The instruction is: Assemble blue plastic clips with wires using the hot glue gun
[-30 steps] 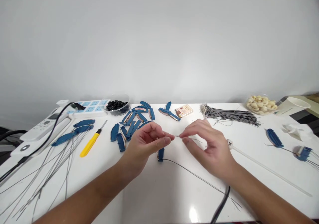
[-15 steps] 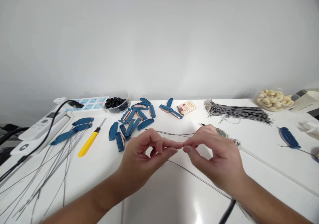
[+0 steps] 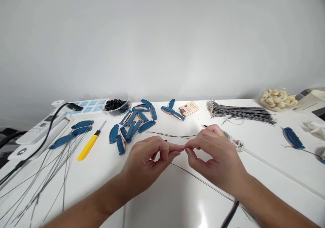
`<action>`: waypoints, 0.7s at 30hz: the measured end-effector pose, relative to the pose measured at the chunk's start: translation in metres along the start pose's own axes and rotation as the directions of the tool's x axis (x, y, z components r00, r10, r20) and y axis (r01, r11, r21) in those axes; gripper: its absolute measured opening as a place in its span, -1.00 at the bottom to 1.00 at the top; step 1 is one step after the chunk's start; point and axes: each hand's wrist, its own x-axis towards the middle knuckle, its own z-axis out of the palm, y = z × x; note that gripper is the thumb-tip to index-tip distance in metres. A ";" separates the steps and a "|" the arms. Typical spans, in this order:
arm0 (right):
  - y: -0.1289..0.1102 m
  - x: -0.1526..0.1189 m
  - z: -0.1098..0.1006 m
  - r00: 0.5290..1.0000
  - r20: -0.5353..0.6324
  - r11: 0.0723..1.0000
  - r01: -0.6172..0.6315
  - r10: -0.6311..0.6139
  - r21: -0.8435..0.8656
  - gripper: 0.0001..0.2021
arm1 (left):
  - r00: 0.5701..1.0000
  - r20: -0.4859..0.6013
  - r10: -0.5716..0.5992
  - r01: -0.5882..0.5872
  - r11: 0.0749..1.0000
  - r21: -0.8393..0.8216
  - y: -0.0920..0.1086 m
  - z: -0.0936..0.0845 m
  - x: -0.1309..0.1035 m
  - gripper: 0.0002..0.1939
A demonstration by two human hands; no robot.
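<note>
My left hand (image 3: 152,158) and my right hand (image 3: 214,155) meet fingertip to fingertip over the middle of the white table. Both are pinched closed; whatever lies between the fingertips is too small or hidden to name. A bit of blue shows just behind my left fingers. Thin dark wires (image 3: 200,182) run from below my hands toward the right forearm, and others (image 3: 162,134) lie behind them. Blue curved pieces (image 3: 132,119) are scattered beyond my left hand. By my right hand is a clear stick with a white printed end (image 3: 238,145).
On the left are a yellow screwdriver (image 3: 87,148), loose wires (image 3: 54,170), a power strip (image 3: 88,108) and a bowl of black parts (image 3: 115,105). Behind stand a small box (image 3: 189,109) and a wire bundle (image 3: 241,112). A bowl of pale pieces (image 3: 278,99) sits at right.
My left hand's fingers have curled a little more, and a bit of blue now shows behind them. The view has shifted slightly. Both hands remain pinched together.
</note>
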 end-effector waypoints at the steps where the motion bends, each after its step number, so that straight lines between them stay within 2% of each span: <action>1: 0.000 0.000 0.002 1.000 -0.004 1.000 0.002 -0.002 -0.014 -0.81 | 1.000 0.002 0.011 -0.011 1.000 0.017 -0.001 0.000 0.000 -0.61; 8: -0.001 -0.004 0.011 0.997 -0.077 0.999 -0.025 0.022 -0.044 -0.80 | 1.000 0.022 0.009 -0.009 1.000 -0.001 0.000 0.000 -0.001 -0.75; 15: -0.003 -0.003 0.007 0.984 -0.091 0.984 -0.140 0.150 0.111 -0.81 | 0.980 0.085 -0.178 0.192 0.957 -0.217 0.005 -0.001 0.002 -0.78; 18: -0.003 -0.004 0.005 0.961 -0.036 0.940 -0.258 0.272 0.223 -0.82 | 0.962 0.123 -0.243 0.270 0.909 -0.318 0.006 -0.002 0.002 -0.77; 21: -0.003 -0.006 0.003 0.916 0.079 0.840 -0.393 0.393 0.374 -0.84 | 0.944 0.151 -0.292 0.329 0.853 -0.406 0.007 -0.005 0.002 -0.75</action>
